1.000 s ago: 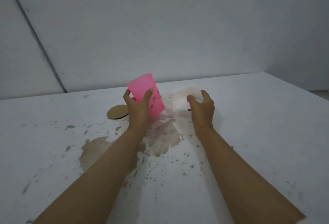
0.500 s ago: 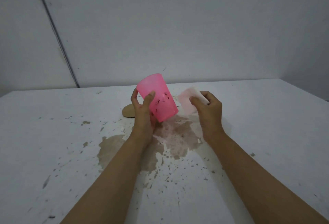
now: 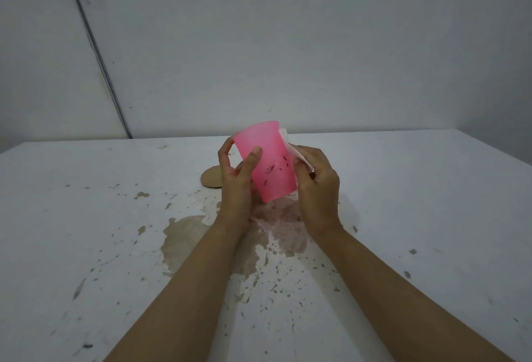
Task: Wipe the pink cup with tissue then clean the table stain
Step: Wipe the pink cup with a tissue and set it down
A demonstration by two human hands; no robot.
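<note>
The cup (image 3: 266, 160) is held up off the table, near the middle of the view and tilted, its upper end leaning toward 11 o'clock. Dark specks cling to the near wall. I cannot tell which end is the mouth.

It looks like thin, translucent plastic, so I judge it light and a little springy. A hard squeeze would dent the wall, and any wetness would make it slippery. The middle of the wall, gripped from opposite sides, seems the safest hold and leaves the specked face free for wiping.

The left hand (image 3: 236, 171) grips it that way from 9 o'clock, thumb laid on the near wall and fingers curled round the far side. The right hand (image 3: 316, 186) is at 3 o'clock, its fingers closed in a pinch on the tissue (image 3: 299, 157), which touches the cup's right side. A pale edge of it shows past the upper rim. The tissue is soft and would likely tear once soaked, so light strokes suit it.

Below, from 6 to 7 o'clock of the cup, the brown stain (image 3: 184, 235) spreads over the white table (image 3: 86, 217), with splatter trailing toward the viewer. A cardboard disc (image 3: 208, 178) lies flat at 8 o'clock, partly hidden by the left hand.
</note>
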